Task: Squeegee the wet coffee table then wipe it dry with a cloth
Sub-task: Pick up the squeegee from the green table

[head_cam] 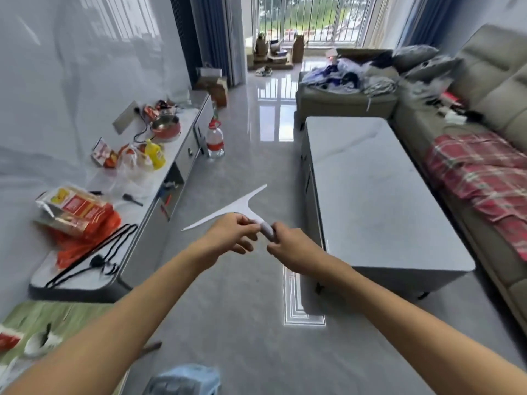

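A white T-shaped squeegee (236, 206) is held in the air over the grey floor, its blade pointing away from me. My left hand (231, 233) pinches the handle near the blade. My right hand (291, 248) grips the handle's end. The grey coffee table (379, 195) stands to the right of both hands, its top bare and glossy. A light blue cloth (185, 379) shows at the bottom edge below my arms.
A low TV cabinet (159, 172) along the left wall carries food bags, a yellow bottle, a pot and black cables. A large water bottle (214, 142) stands on the floor. A sofa (470, 155) with a plaid blanket runs right of the table.
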